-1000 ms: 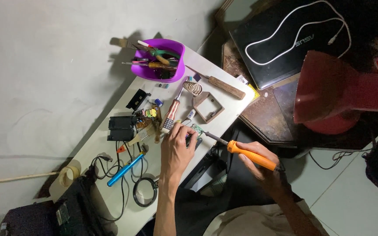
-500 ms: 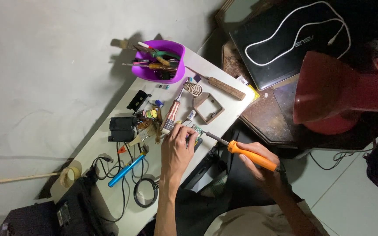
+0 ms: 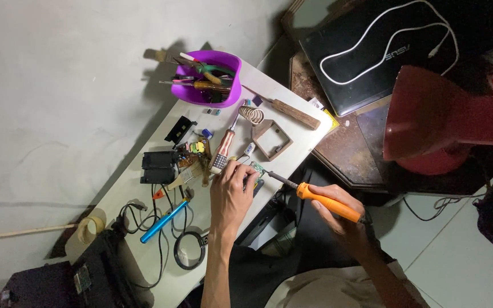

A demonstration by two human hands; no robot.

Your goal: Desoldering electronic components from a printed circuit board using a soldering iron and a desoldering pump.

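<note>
My left hand (image 3: 230, 191) pins the small green circuit board (image 3: 256, 169); my right hand (image 3: 340, 214) grips the orange soldering iron (image 3: 315, 198), tip at the board: soldering underway, unfinished.

A small home electronics repair corner: a white tabletop (image 3: 144, 188) crowded with wires, a purple tool bowl (image 3: 209, 80), an orange soldering iron (image 3: 326, 202), beside a closed laptop (image 3: 372, 51).

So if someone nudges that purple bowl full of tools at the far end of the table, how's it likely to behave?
The purple bowl looks like thin plastic, so probably light itself. The long tools sticking over its rim may make it tip toward that side. On the smooth white table it would likely slide rather than grip.
</note>
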